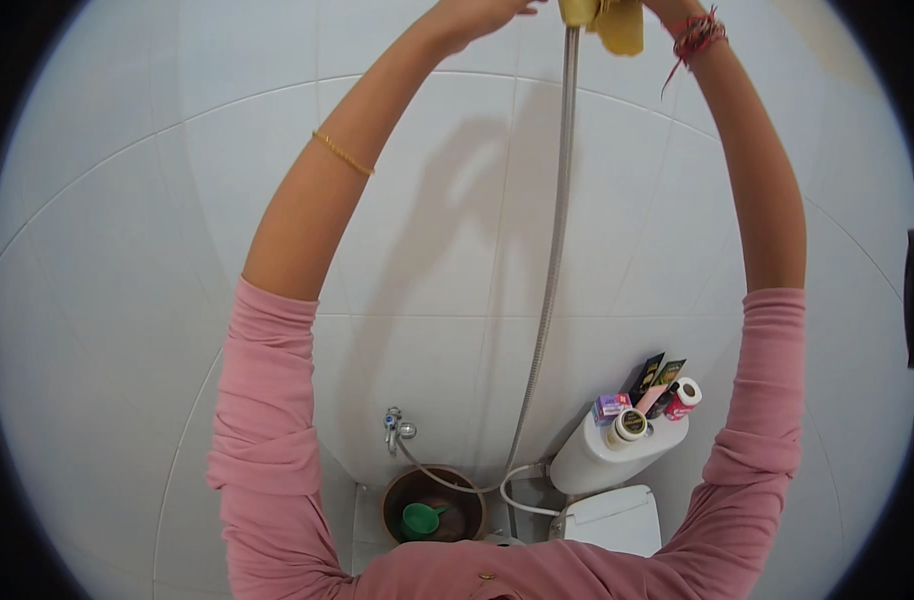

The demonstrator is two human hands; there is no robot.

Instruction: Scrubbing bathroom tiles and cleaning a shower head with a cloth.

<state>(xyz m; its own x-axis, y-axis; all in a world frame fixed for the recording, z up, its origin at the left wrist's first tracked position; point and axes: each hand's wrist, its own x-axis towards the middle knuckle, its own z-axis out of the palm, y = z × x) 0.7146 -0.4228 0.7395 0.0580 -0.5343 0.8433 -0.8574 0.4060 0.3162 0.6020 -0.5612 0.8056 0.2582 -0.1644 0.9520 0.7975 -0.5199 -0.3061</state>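
Note:
Both my arms reach up to the top edge of the head view, in front of a white tiled wall. My left hand is partly cut off by the frame, with some fingers showing. Beside it, a yellow cloth and a yellow fitting or wrap sit at the upper end of a metal shower hose. My right hand is mostly cut off, close to the yellow cloth; whether it grips the cloth is hidden. The hose hangs down along the wall towards the floor.
A chrome tap is on the wall, lower left of centre. Below it stands a brown bucket holding a green dipper. A white toilet tank at lower right carries a jar, boxes and bottles, beside the toilet lid.

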